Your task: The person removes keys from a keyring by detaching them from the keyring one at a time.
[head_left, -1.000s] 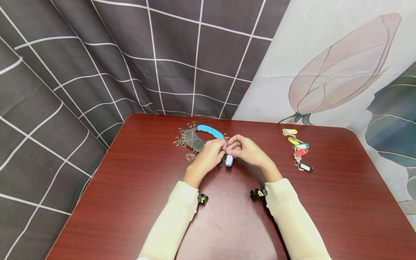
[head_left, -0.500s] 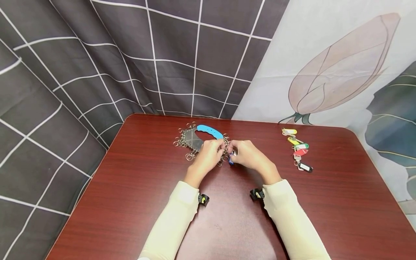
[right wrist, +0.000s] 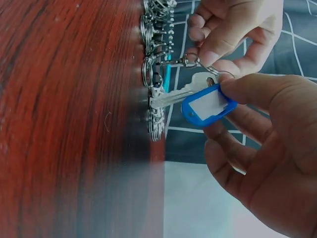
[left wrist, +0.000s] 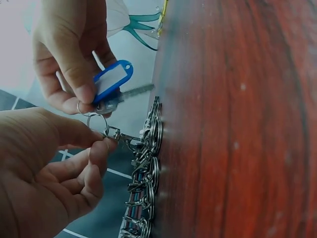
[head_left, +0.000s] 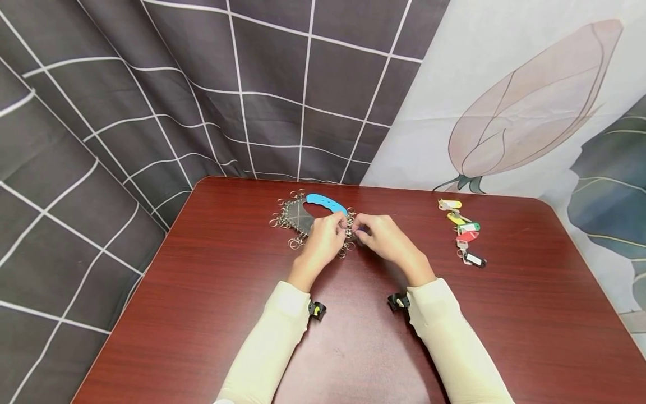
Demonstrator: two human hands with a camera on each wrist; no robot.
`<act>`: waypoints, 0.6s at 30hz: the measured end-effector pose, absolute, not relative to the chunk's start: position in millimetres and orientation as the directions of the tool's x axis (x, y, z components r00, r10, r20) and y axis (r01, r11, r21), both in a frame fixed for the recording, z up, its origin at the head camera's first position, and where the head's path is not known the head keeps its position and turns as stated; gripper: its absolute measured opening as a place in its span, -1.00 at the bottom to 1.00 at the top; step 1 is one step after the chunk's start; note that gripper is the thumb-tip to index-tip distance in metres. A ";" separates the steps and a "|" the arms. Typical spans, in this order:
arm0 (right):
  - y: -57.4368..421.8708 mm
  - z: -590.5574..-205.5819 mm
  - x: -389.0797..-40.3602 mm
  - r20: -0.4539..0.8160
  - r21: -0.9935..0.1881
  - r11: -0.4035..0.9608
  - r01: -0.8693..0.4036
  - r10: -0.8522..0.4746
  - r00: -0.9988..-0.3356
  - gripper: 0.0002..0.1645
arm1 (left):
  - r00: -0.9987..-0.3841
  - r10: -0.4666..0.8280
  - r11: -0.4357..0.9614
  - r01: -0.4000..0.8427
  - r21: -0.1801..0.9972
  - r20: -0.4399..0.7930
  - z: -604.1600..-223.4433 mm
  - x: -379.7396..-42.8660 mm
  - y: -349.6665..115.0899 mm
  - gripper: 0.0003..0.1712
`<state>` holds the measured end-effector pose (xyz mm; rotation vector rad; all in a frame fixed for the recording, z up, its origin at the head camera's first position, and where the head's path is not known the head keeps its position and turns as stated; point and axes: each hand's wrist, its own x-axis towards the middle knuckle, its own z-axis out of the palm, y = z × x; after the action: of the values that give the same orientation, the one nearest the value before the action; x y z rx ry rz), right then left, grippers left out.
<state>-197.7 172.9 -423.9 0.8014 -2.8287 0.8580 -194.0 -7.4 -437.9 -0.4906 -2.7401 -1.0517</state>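
A metal plate (head_left: 298, 217) with a blue grip (head_left: 327, 203) and clips with rings along its edge lies at the back of the table. My left hand (head_left: 323, 235) pinches a key ring (left wrist: 98, 121) that hangs from one clip (left wrist: 116, 133). Beside it my right hand (head_left: 388, 241) holds a blue key tag (right wrist: 210, 105) with a white label, thumb and fingertips at its ring end. A silver key (right wrist: 181, 94) sticks out next to the tag. The two hands nearly meet, and in the head view they mostly hide tag and key.
Several tagged keys lie in a column on the right of the table: yellow tags (head_left: 450, 205), a green one (head_left: 469, 227), a red one (head_left: 467, 237) and a black one (head_left: 475, 260). A dark checked curtain (head_left: 267, 101) hangs behind the table (head_left: 212, 314).
The blue tag has swung up from below the fingers and now barely shows in the head view. My right hand has shifted slightly; the left stays at the plate's right end.
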 end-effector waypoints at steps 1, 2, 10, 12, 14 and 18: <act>173.0 -423.6 -197.6 0.221 -0.504 0.702 -0.503 -0.459 -0.861 -0.90 | -0.927 0.256 0.701 0.373 0.608 0.274 -437.9 -194.1 -7.5 -0.87; 172.8 -423.2 -197.6 0.223 -0.514 0.696 -0.502 -0.457 -0.861 -0.90 | -0.921 0.271 0.702 0.388 0.597 0.280 -437.8 -194.2 -7.7 -0.87; 171.6 -423.8 -198.6 0.258 -0.551 0.651 -0.523 -0.463 -0.848 -0.93 | -0.878 0.355 0.684 0.478 0.551 0.321 -439.5 -194.9 -10.4 -0.85; 170.9 -424.4 -198.6 0.260 -0.556 0.649 -0.519 -0.457 -0.851 -0.93 | -0.873 0.359 0.685 0.486 0.543 0.329 -439.6 -194.7 -10.9 -0.85; 170.2 -424.8 -198.5 0.257 -0.562 0.650 -0.512 -0.450 -0.855 -0.93 | -0.871 0.364 0.687 0.491 0.536 0.332 -439.8 -194.5 -11.3 -0.85; 169.8 -425.9 -198.4 0.250 -0.573 0.643 -0.507 -0.452 -0.856 -0.94 | -0.872 0.371 0.687 0.490 0.537 0.321 -440.1 -194.8 -11.9 -0.85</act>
<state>-198.4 169.8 -425.9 0.8111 -2.7714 1.0060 -194.8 -11.9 -440.1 -0.6984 -2.7111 -0.9433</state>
